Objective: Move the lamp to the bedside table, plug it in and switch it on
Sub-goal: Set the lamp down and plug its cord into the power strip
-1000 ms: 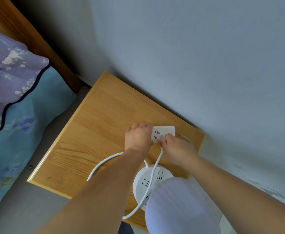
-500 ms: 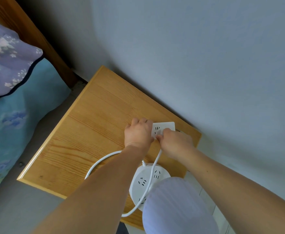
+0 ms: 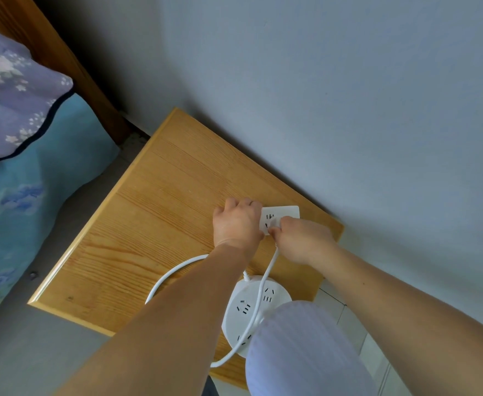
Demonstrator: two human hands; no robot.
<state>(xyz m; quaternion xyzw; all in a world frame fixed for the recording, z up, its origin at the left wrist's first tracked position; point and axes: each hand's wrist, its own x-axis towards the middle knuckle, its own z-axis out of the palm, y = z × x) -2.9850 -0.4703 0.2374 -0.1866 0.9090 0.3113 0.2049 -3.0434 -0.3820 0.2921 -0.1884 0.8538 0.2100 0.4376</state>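
The lamp's pale ribbed shade (image 3: 306, 352) stands at the near right corner of the wooden bedside table (image 3: 154, 212), over a round white base with sockets (image 3: 251, 304). A white power strip (image 3: 284, 214) lies near the table's far right corner by the wall. My left hand (image 3: 236, 221) grips the strip's left end. My right hand (image 3: 300, 238) is closed around the plug at the strip's face; the plug itself is hidden under my fingers. A white cord (image 3: 269, 272) runs from my right hand down across the round base.
A second white cord (image 3: 174, 270) loops over the tabletop under my left forearm. The grey wall (image 3: 349, 110) runs right behind the table. A bed with a blue sheet (image 3: 20, 195) and a purple flowered pillow (image 3: 11, 95) lies to the left, across a narrow gap.
My right hand has pressed in closer against the power strip, covering more of its face. My left hand keeps its hold. The view has shifted slightly.
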